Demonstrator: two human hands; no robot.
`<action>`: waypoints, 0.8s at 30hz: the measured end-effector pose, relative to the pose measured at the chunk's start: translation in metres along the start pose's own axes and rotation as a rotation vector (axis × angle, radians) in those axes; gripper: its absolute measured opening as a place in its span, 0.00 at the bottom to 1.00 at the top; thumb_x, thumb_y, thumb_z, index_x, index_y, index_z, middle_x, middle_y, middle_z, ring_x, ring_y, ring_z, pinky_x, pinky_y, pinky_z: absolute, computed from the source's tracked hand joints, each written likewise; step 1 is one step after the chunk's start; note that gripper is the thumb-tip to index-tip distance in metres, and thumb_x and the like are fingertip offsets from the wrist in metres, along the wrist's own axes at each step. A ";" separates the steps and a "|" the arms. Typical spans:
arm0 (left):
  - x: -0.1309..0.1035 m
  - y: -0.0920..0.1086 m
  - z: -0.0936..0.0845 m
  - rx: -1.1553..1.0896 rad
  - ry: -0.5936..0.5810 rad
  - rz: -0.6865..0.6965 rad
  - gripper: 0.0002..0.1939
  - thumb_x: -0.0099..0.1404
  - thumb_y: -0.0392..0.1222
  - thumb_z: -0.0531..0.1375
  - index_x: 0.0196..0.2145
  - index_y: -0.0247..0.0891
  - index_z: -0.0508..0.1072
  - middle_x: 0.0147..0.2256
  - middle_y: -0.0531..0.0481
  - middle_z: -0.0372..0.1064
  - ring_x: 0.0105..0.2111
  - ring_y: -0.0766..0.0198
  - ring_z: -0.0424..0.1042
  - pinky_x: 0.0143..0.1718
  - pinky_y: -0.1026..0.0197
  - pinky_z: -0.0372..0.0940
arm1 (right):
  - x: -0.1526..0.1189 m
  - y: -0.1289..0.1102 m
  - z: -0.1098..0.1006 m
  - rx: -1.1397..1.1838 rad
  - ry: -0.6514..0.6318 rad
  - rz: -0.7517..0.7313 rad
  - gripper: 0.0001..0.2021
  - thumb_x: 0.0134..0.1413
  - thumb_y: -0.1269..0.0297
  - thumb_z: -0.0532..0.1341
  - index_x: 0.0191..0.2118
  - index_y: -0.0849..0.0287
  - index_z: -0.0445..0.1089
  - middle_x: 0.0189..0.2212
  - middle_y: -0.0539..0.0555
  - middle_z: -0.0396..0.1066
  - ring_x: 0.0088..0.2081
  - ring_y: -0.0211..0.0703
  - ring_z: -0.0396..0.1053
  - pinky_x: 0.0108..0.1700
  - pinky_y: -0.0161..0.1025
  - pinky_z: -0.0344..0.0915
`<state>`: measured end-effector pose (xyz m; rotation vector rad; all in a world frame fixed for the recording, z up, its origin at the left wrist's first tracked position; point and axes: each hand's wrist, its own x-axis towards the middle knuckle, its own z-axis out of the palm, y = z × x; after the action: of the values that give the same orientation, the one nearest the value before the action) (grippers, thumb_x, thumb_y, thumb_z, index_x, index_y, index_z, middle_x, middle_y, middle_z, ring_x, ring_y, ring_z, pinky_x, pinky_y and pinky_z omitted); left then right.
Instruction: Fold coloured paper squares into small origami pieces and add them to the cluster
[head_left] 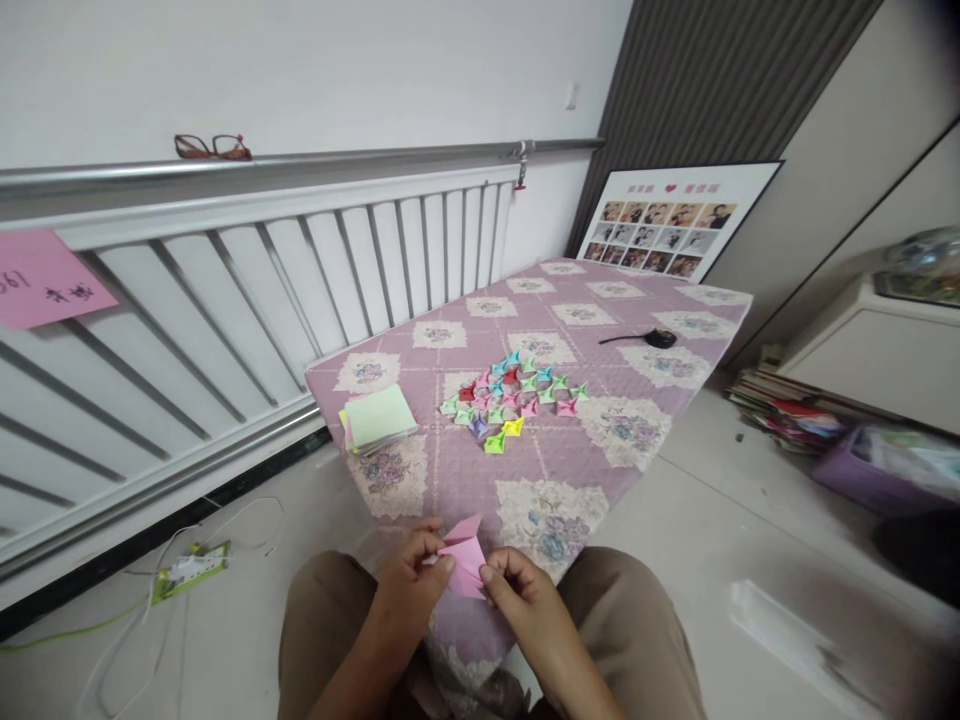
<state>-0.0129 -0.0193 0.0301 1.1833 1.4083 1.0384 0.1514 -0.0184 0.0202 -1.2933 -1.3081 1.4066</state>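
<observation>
A partly folded sheet of pink paper (466, 562) is held over the near edge of the table. My left hand (417, 580) pinches its left side between thumb and fingers. On its lower right corner, my right hand (520, 592) grips it the same way. One flap of the paper stands up at the top. Beyond my hands lies a cluster of small folded paper shapes (495, 443) in green, blue, pink, red, yellow and purple. To their left rests a stack of square paper sheets (381, 418), pale green on top.
A flowered purple tablecloth (465, 475) covers the table. Toward its right side lies a black round object with a thin tail (660, 338). A white radiator (285, 270) runs along the left wall. A power strip with cables (191, 570) sits on the floor.
</observation>
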 end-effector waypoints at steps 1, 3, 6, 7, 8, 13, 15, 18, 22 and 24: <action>0.000 -0.002 0.001 -0.041 -0.023 -0.039 0.11 0.56 0.48 0.59 0.28 0.37 0.69 0.38 0.47 0.70 0.35 0.61 0.67 0.34 0.62 0.60 | 0.000 0.000 0.000 -0.002 -0.008 0.003 0.18 0.51 0.47 0.58 0.23 0.56 0.59 0.21 0.46 0.56 0.25 0.37 0.54 0.28 0.35 0.53; 0.001 -0.004 0.003 -0.073 -0.042 -0.085 0.11 0.57 0.48 0.58 0.29 0.37 0.68 0.28 0.53 0.67 0.28 0.64 0.64 0.30 0.63 0.58 | -0.001 0.000 0.001 -0.014 -0.020 0.006 0.17 0.51 0.48 0.58 0.23 0.56 0.59 0.21 0.46 0.55 0.25 0.37 0.53 0.28 0.35 0.53; 0.000 -0.004 0.004 0.012 0.006 -0.042 0.09 0.58 0.46 0.58 0.30 0.37 0.69 0.25 0.55 0.64 0.27 0.65 0.62 0.30 0.63 0.57 | -0.003 -0.001 0.003 -0.038 -0.035 -0.010 0.17 0.51 0.49 0.57 0.23 0.55 0.57 0.21 0.45 0.53 0.25 0.37 0.52 0.29 0.35 0.53; -0.001 -0.003 0.004 0.046 0.024 -0.019 0.08 0.58 0.45 0.58 0.30 0.37 0.69 0.26 0.55 0.65 0.28 0.64 0.63 0.30 0.63 0.57 | -0.003 -0.001 0.004 -0.047 -0.039 -0.020 0.17 0.51 0.49 0.58 0.23 0.55 0.57 0.21 0.45 0.53 0.25 0.37 0.52 0.29 0.35 0.53; -0.001 -0.001 0.003 0.073 0.038 -0.001 0.07 0.58 0.44 0.57 0.29 0.38 0.68 0.26 0.55 0.65 0.28 0.64 0.63 0.31 0.62 0.58 | -0.003 0.000 0.005 -0.055 -0.044 -0.031 0.16 0.50 0.50 0.58 0.23 0.56 0.57 0.22 0.45 0.53 0.26 0.37 0.53 0.29 0.35 0.53; -0.003 0.001 0.006 0.120 0.074 0.053 0.04 0.57 0.41 0.57 0.29 0.39 0.68 0.27 0.54 0.66 0.29 0.63 0.65 0.33 0.61 0.59 | -0.002 0.006 0.009 -0.113 -0.042 -0.035 0.12 0.47 0.55 0.60 0.24 0.56 0.58 0.21 0.45 0.54 0.26 0.37 0.54 0.30 0.35 0.53; -0.003 -0.001 0.008 0.071 0.095 0.070 0.04 0.56 0.40 0.58 0.30 0.39 0.67 0.26 0.55 0.65 0.29 0.64 0.64 0.33 0.62 0.59 | -0.001 0.009 0.009 -0.109 -0.039 -0.024 0.13 0.47 0.54 0.59 0.23 0.56 0.58 0.21 0.45 0.54 0.26 0.37 0.54 0.30 0.35 0.53; -0.005 -0.001 0.012 -0.140 0.101 0.070 0.13 0.55 0.40 0.61 0.39 0.40 0.66 0.28 0.56 0.65 0.30 0.64 0.65 0.34 0.62 0.60 | -0.001 0.011 0.009 -0.036 -0.041 -0.025 0.15 0.48 0.52 0.59 0.23 0.56 0.58 0.21 0.45 0.54 0.26 0.37 0.54 0.30 0.34 0.54; -0.008 0.004 0.014 -0.309 -0.037 -0.003 0.17 0.54 0.42 0.62 0.42 0.38 0.68 0.32 0.52 0.69 0.33 0.63 0.66 0.38 0.62 0.61 | -0.003 0.011 0.008 0.047 -0.039 -0.037 0.15 0.50 0.51 0.59 0.26 0.57 0.63 0.23 0.47 0.59 0.27 0.38 0.56 0.31 0.35 0.56; -0.010 0.005 0.015 -0.270 -0.086 -0.042 0.09 0.56 0.43 0.61 0.33 0.36 0.71 0.28 0.54 0.66 0.29 0.65 0.63 0.34 0.64 0.58 | -0.003 0.011 0.009 0.054 -0.034 -0.049 0.14 0.50 0.51 0.60 0.26 0.58 0.64 0.23 0.47 0.61 0.27 0.38 0.57 0.32 0.35 0.57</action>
<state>0.0026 -0.0286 0.0339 0.9850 1.1797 1.0966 0.1440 -0.0247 0.0095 -1.1992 -1.3068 1.4255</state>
